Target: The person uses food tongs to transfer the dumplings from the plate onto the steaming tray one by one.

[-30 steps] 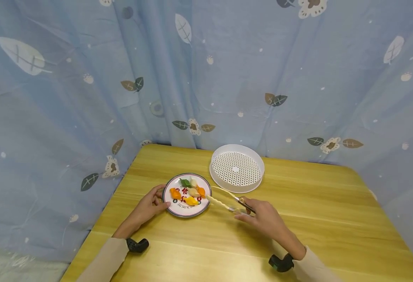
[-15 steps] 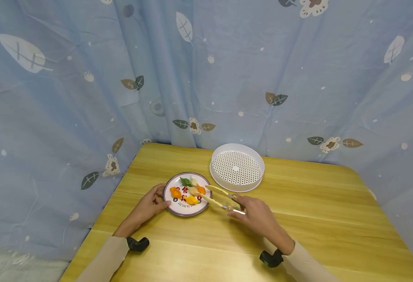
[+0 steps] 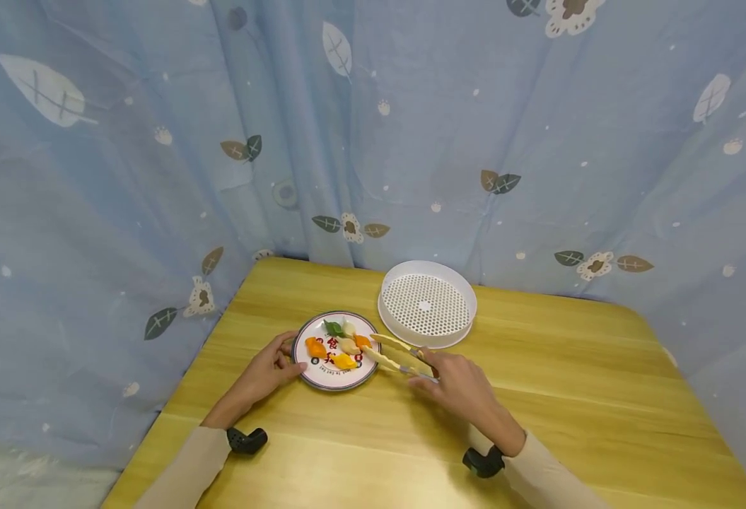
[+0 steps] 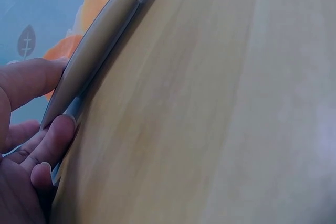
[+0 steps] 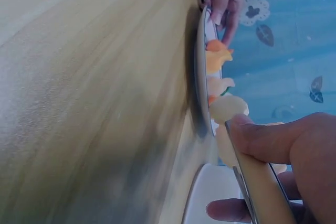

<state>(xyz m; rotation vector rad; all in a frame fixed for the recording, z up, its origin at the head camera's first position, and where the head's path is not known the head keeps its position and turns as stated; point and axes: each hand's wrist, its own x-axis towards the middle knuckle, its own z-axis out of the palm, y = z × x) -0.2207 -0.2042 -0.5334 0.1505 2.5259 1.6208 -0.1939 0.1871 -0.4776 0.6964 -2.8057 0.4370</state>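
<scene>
My left hand (image 3: pixel 264 375) holds the left rim of a white plate (image 3: pixel 331 385) with a dark-edged border and red characters. In the left wrist view the thumb lies over the rim of the plate (image 4: pixel 97 51), with fingers underneath. On it lie several small dumpling-like pieces: orange (image 3: pixel 315 347), yellow (image 3: pixel 344 362), green (image 3: pixel 334 329), pale ones (image 3: pixel 349 346) and another orange piece (image 3: pixel 362 341) at the right. My right hand (image 3: pixel 464 385) grips metal tongs (image 3: pixel 385 360) with cream tips. The spread tips reach over the plate's right rim, beside the right-hand orange piece; contact is unclear.
A white round tray (image 3: pixel 425 336) with a perforated bottom and raised wall stands behind the tongs, right of the plate. The wooden table (image 3: pixel 570 382) ends at a blue patterned curtain (image 3: pixel 430 141) at the back and sides.
My right hand has moved left with the tongs, bringing their tips from the plate's right edge in over its rim. The left hand and plate have barely moved.
</scene>
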